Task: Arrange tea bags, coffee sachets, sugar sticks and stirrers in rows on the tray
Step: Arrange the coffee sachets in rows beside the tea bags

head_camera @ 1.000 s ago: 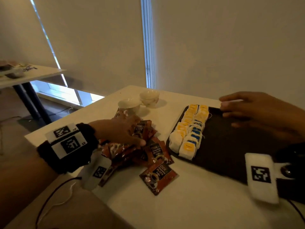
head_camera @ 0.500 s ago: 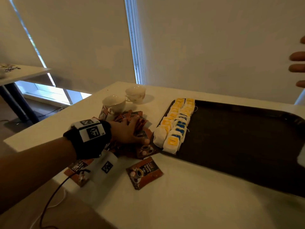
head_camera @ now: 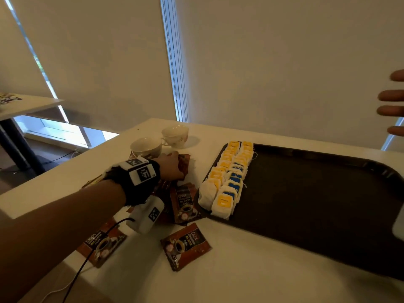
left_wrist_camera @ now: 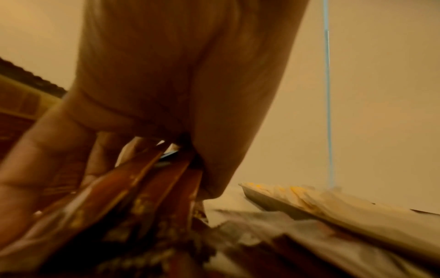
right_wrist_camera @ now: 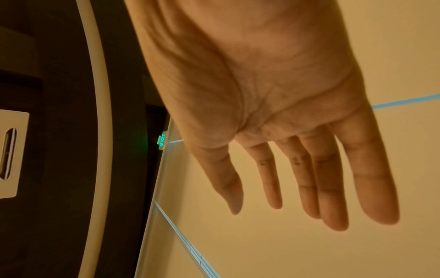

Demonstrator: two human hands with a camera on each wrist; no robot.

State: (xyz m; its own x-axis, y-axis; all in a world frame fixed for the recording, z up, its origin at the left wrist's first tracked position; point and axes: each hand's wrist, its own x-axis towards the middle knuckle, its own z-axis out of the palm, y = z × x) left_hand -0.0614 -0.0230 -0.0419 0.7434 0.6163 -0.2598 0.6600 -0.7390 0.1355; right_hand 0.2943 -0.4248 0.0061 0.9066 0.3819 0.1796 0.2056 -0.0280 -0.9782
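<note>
A dark tray (head_camera: 317, 204) lies on the white table, with two rows of tea bags (head_camera: 229, 178) along its left edge. Brown coffee sachets (head_camera: 185, 246) are scattered on the table left of the tray. My left hand (head_camera: 172, 167) is among them near the cups and grips a bunch of sachets (left_wrist_camera: 147, 188) between thumb and fingers. My right hand (head_camera: 393, 103) is raised at the far right edge, fingers (right_wrist_camera: 333, 188) straight and spread, holding nothing.
Two white teacups (head_camera: 161, 141) stand just behind the sachet pile. The table's left edge (head_camera: 65, 180) drops off close to my left arm. A second table (head_camera: 26, 103) stands at the far left. Window blinds (head_camera: 262, 62) hang behind the table.
My left hand moved back toward the cups and gathered sachets into its grip. My right hand lifted off the tray a second ago and stays raised at the right edge.
</note>
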